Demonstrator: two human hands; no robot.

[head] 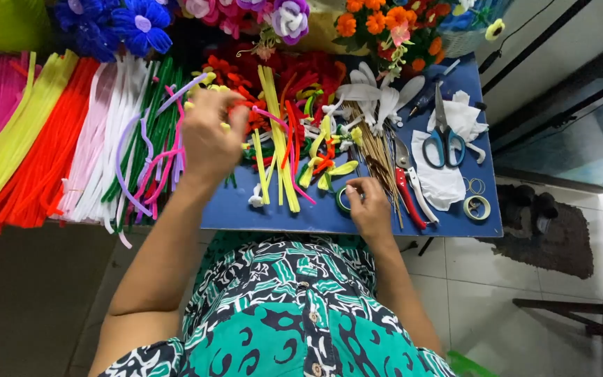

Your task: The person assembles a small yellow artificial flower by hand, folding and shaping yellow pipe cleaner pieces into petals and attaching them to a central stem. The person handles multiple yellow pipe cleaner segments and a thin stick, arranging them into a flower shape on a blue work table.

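Two hands at work over a blue bench (246, 209) strewn with fuzzy craft stems.

Left hand (211, 132), its grip pinching a small red-and-yellow stem piece (235, 112), hovers beside pink stems; finished stem flowers (378, 21) line the back; cut pieces remain loose; right hand (370, 206), fingers curled, touches a green tape roll (344, 199) near blue-handled scissors (444, 139).

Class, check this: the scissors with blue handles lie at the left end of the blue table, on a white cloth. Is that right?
Not quite. The head view shows the scissors at the right end of the blue table, on the white cloth, beyond the right hand.
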